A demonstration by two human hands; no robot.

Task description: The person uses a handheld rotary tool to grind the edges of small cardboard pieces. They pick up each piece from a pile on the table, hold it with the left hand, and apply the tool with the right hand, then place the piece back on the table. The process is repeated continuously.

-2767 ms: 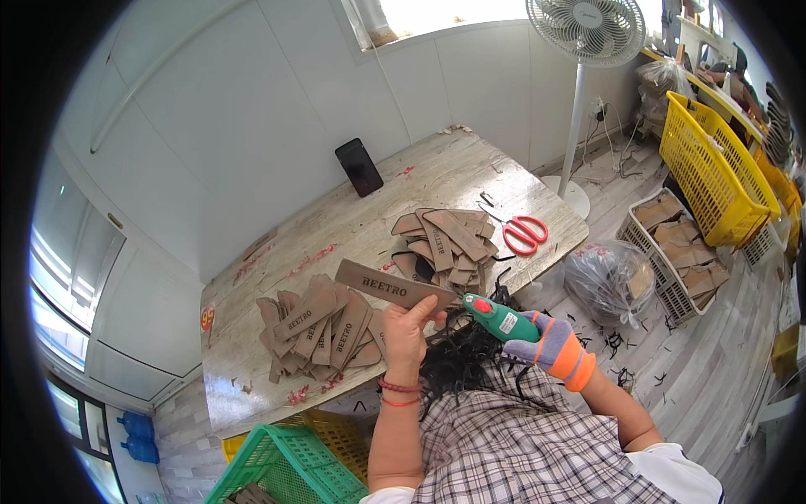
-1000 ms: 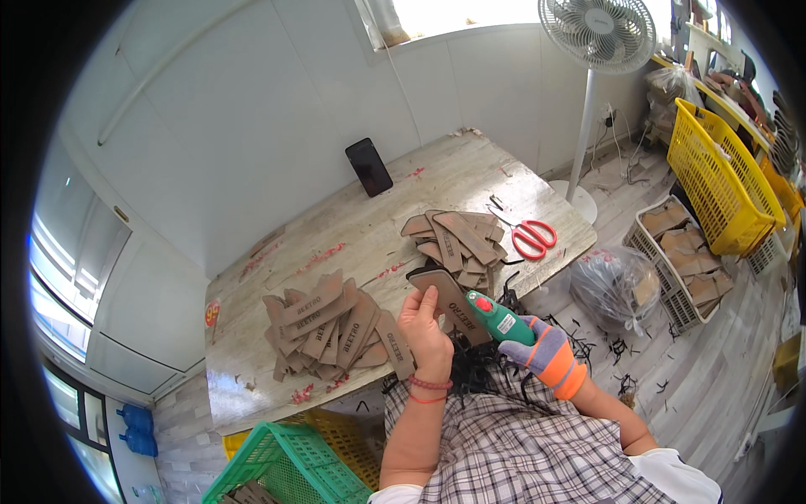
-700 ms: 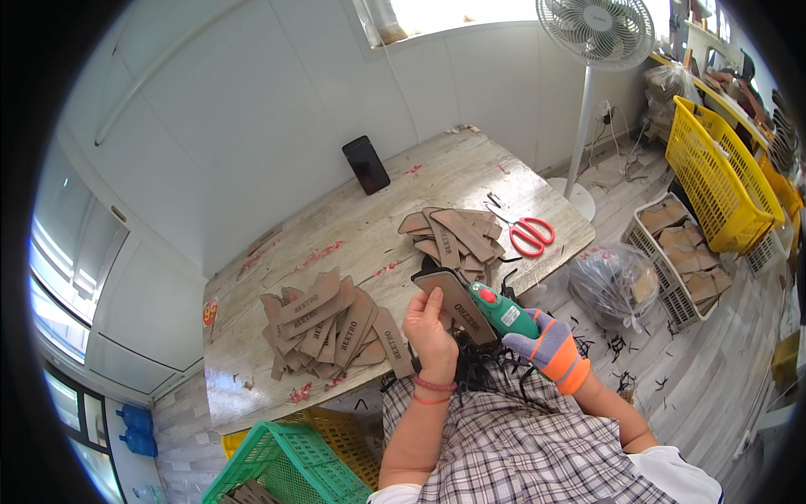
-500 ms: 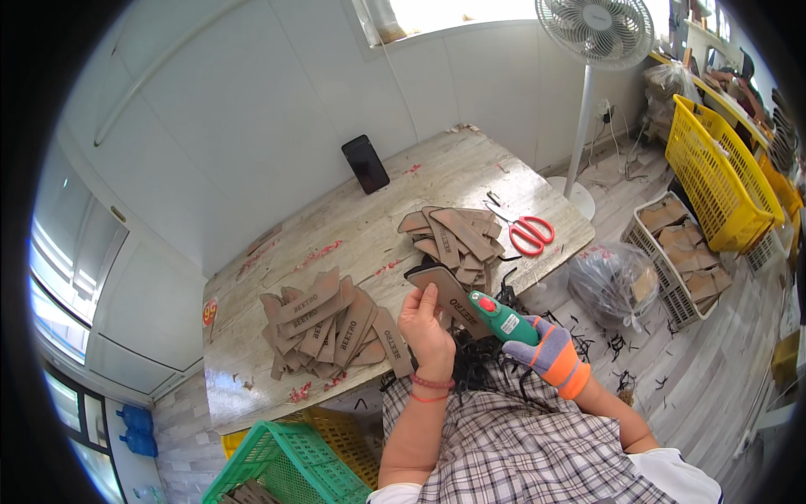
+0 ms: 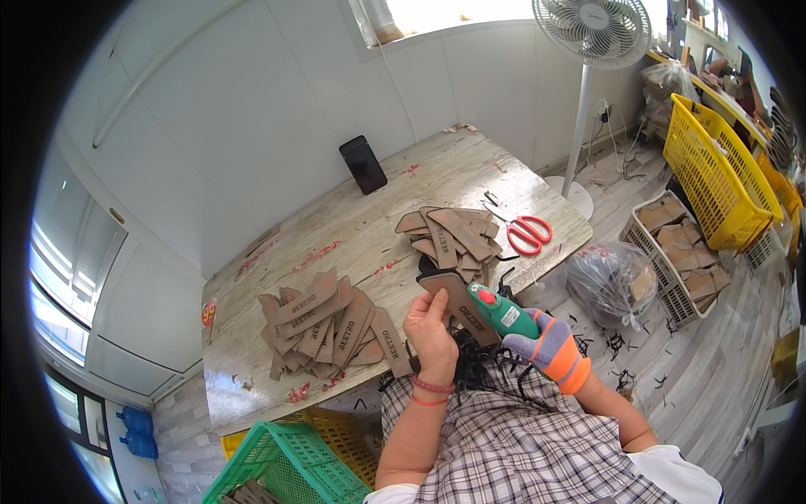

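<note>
Closest to me, below the table's [image 5: 470, 172] near edge, my left hand [image 5: 430, 329] is raised with its fingers closed on the lower end of a brown leather strip [image 5: 457, 304], thumb on one face and fingertips on the other. My right hand [image 5: 547, 345], in a purple and orange glove, is wrapped tight around a green handheld tool with a red button [image 5: 501, 311]; the tool's front end lies against the strip just off the table's front edge. Dark trimmings [image 5: 478, 361] lie on my lap under both hands, and a green basket [image 5: 290, 466] sits to my lower left, in front of the table.

On the table, a large heap of brown strips [image 5: 323, 323] lies at the near left part, and a smaller stack [image 5: 449, 235] lies right of it, just beyond the held strip. Red-handled scissors [image 5: 525, 229] rest near the table's right edge, just beside that stack. A black phone [image 5: 363, 165] leans against the wall at the table's far side.

Right of the table stand a bagged bundle [image 5: 611, 281], a white crate of brown pieces [image 5: 680, 252], a yellow basket [image 5: 718, 172] and a pedestal fan [image 5: 594, 34].
</note>
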